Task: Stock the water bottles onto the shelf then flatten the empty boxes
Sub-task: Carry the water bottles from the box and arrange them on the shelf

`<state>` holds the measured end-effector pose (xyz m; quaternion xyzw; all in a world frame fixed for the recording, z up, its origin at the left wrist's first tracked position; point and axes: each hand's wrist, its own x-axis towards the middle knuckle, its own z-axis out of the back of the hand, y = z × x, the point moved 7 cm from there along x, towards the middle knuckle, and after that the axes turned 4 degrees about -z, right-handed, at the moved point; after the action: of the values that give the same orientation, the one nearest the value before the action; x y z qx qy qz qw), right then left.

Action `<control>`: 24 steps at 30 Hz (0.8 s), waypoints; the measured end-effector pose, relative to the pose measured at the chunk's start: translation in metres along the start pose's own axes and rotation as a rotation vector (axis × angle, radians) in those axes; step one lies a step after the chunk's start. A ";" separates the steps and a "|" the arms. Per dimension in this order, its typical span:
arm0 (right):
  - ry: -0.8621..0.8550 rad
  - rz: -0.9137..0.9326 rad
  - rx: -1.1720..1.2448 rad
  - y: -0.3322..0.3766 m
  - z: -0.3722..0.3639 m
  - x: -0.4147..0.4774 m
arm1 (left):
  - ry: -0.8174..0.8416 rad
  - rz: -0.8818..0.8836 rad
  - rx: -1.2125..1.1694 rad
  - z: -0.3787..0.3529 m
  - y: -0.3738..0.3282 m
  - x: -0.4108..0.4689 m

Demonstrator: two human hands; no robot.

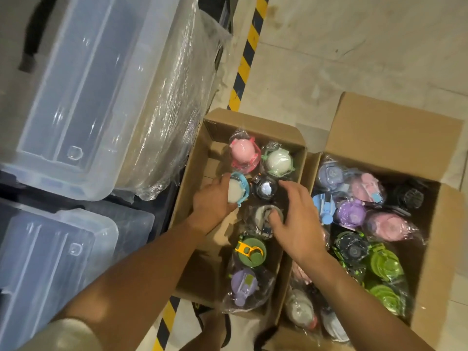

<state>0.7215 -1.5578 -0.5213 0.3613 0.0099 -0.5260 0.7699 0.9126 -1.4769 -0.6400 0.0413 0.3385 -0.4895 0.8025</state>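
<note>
**Head view: both hands down in the left box, watch the loose bags**

Clear bins (88,84) and a film-wrapped stack (172,97) stand close against the left side of the left box (192,171). You have little elbow room there, and a wide swing of your arm may knock them. The right box (392,130) touches the left box and is packed with bagged bottles. A bottle dragged sideways could catch on the walls where the two boxes meet.

In the left box the bottles stand caps up in loose clear bags. That looks like the main risk: if you grip the bag and not the body, a bottle may slide out as it rises.

Your left hand (214,198) curls round the blue bottle (236,190) from its left side, and the white cap shows just past your fingers. That bottle stands just beside the black bottle (264,188), so a tilted pull could tip that neighbour.

Your right hand (295,219) is spread over the grey bottle (266,214), with the thumb on its cap ring and the fingertips near the black bottle's right side. It grips nothing that I can see, so settle it on one bottle before you lift. The shelf is out of view.
</note>
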 end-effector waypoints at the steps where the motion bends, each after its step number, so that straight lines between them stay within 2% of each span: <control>1: -0.007 -0.004 -0.016 0.001 -0.002 0.002 | -0.003 -0.010 -0.033 -0.002 0.000 0.001; 5: -0.028 0.007 -0.067 0.017 -0.005 0.022 | -0.021 0.016 -0.204 -0.004 0.012 -0.010; 10: 0.005 0.024 -0.075 0.048 -0.009 0.069 | -0.120 0.039 -0.450 0.010 0.034 -0.054; 14: 0.018 -0.008 -0.239 0.068 -0.020 0.114 | -0.238 0.052 -0.571 0.027 0.048 -0.105; 19: 0.119 -0.115 -0.513 0.079 -0.057 0.149 | -0.236 0.088 -0.739 0.034 0.057 -0.137; 24: 0.093 -0.171 -0.575 0.076 -0.079 0.164 | -0.265 0.111 -0.828 0.033 0.065 -0.147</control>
<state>0.8849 -1.6307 -0.6028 0.1500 0.2242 -0.5475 0.7921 0.9392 -1.3453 -0.5456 -0.3290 0.3978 -0.2698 0.8128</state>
